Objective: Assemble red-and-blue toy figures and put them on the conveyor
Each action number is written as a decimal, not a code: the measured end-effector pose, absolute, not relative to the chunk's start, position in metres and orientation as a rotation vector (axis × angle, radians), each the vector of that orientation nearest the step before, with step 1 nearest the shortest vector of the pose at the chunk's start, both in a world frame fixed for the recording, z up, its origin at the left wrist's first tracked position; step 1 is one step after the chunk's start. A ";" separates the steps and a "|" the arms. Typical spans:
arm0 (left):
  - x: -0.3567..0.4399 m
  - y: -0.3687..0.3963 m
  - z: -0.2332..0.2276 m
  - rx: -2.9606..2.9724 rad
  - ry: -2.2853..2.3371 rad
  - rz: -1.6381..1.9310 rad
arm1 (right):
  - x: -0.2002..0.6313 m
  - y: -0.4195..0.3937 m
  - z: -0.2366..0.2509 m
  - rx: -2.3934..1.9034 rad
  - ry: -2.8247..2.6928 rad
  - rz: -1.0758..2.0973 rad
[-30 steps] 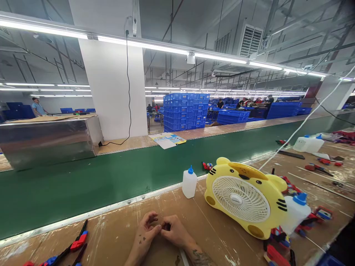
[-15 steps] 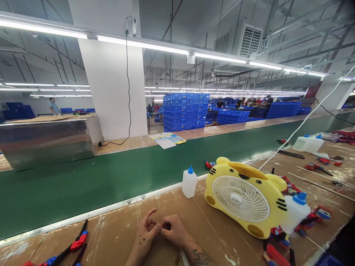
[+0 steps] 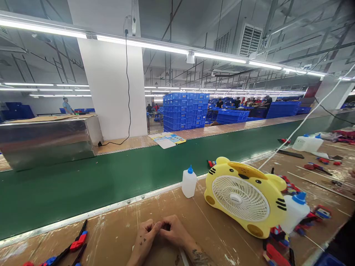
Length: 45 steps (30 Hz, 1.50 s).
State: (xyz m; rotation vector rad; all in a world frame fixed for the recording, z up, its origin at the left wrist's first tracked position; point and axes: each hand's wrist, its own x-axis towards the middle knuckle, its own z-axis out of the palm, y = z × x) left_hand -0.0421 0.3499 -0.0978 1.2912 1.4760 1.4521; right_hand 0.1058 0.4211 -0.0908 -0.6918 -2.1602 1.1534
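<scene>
My left hand and right hand rest together on the worn tabletop, low in view and close to me, fingertips meeting in the middle. Both are curled inward, thumbs and forefingers pinched toward each other. If there is a small part between them it is too tiny to make out, so I cannot tell whether either hand really grips anything. Judging by that, the work looks to be at a fiddly fingertip stage, with nothing finished lying in front of my hands; how much is left I can't say.

My wrists lie flat on the tabletop, forearms coming in from the bottom edge, knuckles up.

Just beyond my hands stands a small white squeeze bottle with a blue cap, upright near the edge of the green conveyor belt. To my right a yellow tiger-shaped fan leans with its white grille facing me, and a second blue-capped bottle lies tilted against its far side. Red and blue toy pieces lie to my left, well apart from my hands.
</scene>
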 end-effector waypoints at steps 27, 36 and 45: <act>-0.044 0.346 -0.096 1.166 1.261 1.444 | 0.104 0.423 -0.093 -0.740 -2.070 1.167; -0.043 0.348 -0.097 1.224 1.229 1.559 | 0.104 0.425 -0.098 -0.725 -2.058 1.177; -0.045 0.346 -0.094 1.045 1.067 1.580 | 0.102 0.423 -0.096 -0.738 -2.021 1.216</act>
